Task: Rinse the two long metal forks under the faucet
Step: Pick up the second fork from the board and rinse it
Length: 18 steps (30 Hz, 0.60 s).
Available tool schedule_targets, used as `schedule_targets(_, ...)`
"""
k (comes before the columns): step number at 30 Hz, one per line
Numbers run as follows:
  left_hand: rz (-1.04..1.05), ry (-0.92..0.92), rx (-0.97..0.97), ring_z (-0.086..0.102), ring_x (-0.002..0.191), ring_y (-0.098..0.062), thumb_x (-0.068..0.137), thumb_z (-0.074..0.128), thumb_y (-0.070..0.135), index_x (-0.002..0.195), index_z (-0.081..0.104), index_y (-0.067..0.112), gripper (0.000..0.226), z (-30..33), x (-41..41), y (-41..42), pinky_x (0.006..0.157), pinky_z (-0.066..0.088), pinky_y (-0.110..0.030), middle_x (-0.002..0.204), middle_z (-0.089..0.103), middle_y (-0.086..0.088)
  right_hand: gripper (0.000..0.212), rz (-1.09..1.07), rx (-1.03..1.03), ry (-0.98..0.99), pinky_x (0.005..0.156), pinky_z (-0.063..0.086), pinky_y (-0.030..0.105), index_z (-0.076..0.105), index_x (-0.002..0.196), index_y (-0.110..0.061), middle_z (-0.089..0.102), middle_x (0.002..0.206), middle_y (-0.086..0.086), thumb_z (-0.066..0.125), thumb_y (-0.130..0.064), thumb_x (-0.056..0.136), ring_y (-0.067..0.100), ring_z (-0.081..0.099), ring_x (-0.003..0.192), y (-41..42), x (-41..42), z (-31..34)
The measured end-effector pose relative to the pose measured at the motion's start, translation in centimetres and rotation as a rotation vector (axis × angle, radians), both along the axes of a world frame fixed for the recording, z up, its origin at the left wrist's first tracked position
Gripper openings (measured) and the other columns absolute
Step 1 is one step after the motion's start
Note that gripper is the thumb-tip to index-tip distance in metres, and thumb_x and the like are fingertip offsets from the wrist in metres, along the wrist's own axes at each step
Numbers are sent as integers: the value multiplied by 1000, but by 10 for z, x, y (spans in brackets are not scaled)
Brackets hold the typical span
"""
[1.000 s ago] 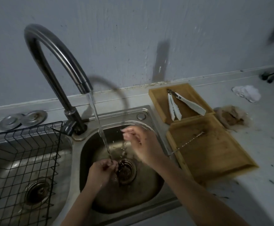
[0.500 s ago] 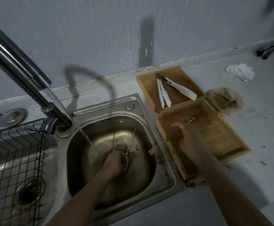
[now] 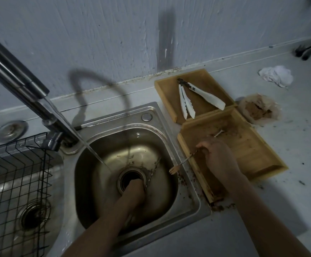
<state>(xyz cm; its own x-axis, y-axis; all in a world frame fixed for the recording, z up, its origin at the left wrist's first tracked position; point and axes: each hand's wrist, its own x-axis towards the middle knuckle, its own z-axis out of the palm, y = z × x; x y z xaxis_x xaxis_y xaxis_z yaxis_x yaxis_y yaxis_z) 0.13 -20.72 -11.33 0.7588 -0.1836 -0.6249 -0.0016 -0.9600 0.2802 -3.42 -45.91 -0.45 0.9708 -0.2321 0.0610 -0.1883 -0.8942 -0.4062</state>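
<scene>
Now I see water from the faucet (image 3: 19, 84) pouring into the sink (image 3: 171, 145). My left hand (image 3: 134, 190), down at the drain, grips one long fork (image 3: 153, 170); my right hand (image 3: 218, 158) pinches the other fork (image 3: 183, 162) over the wooden tray (image 3: 262, 154) edge.

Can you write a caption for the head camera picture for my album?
Right hand picks a long fork off the wooden tray; water runs into the sink.
</scene>
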Motion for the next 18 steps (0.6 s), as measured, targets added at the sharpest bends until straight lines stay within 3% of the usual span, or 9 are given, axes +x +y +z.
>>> schedule_targets(4,13,-41,-68,57,112,-27,82,58,9,114,61,4,33,2,1,2,88,45,-31,122,62,-15,26,3,-22,13,95,43,36,67,96,-19,65,114,5,51,-1,85,20,53,112,3,1,2)
schedule_targets(8,5,-32,-141,50,123,-27,84,60,13,131,47,7,49,6,-1,3,95,41,-29,134,54,-13,25,1,-43,12,85,45,33,68,95,-20,66,102,1,50,-4,86,17,55,96,7,-1,8)
schedule_targets(12,19,-32,-157,52,122,-25,86,57,16,128,56,9,42,11,-3,6,96,41,-27,131,57,-11,25,5,-28,-46,81,46,36,68,92,-21,67,95,1,50,-6,87,19,55,92,12,-1,17)
schedule_targets(18,108,54,-186,51,123,-24,89,55,25,125,57,10,39,19,-6,15,99,40,-27,133,57,-9,32,60,-78,-179,93,45,43,67,103,-16,70,96,3,54,3,82,21,59,93,29,-2,41)
